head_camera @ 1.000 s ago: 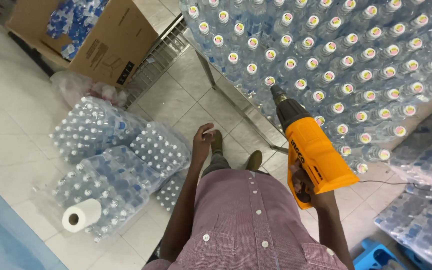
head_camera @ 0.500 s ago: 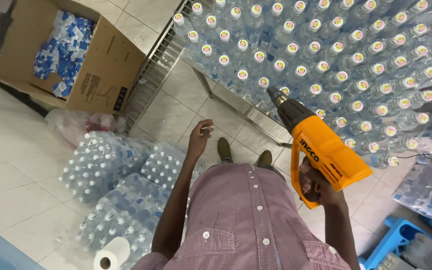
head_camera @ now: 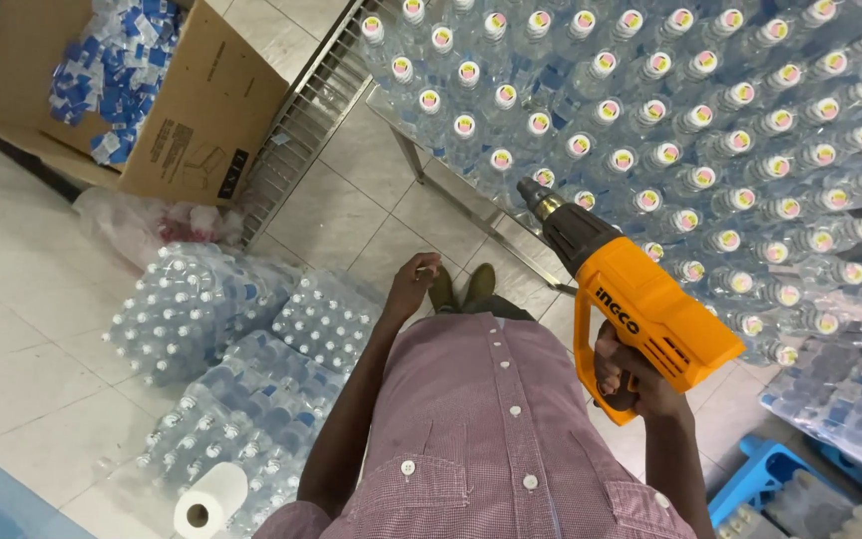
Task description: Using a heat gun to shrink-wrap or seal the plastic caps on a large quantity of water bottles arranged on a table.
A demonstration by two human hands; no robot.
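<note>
1. Head view, looking straight down the person's chest: right hand (head_camera: 629,374) is clenched round the grip of an orange heat gun (head_camera: 641,299), fingers wrapped through the handle loop, likely on the trigger, though the trigger itself is hidden.
2. Gun sits out in front of the right side of the torso, raised, beside the near edge of the massed bottles (head_camera: 710,150) on a metal table (head_camera: 451,190).
3. Left hand (head_camera: 413,284) hangs low in front of the body, fingers loosely curled, holding nothing visible. Cannot tell if it touches the trousers. Nearest things: the shoes (head_camera: 463,289) and the shrink-wrapped packs (head_camera: 251,349) on the floor to the left.
4. Judgement on hold: pistol grip keeps the hot end well away from body and hand; nozzle is presented to the bottle caps at table edge, which suits shrinking cap seals.
5. Judgement on layout: bottles stand upright in close rows, caps up, so one sweep can pass along a row. Packs lie stacked on the tiles by the person's left leg.
6. Heading: gun's long axis runs from the orange body at lower right to the dark barrel and metal nozzle (head_camera: 534,197) at upper left. Nozzle points away from the person, towards the nearest bottles, close to them.
7. Also noted: a carton (head_camera: 202,120) of blue-and-white labels at upper left, a paper roll (head_camera: 209,501) at the bottom.
</note>
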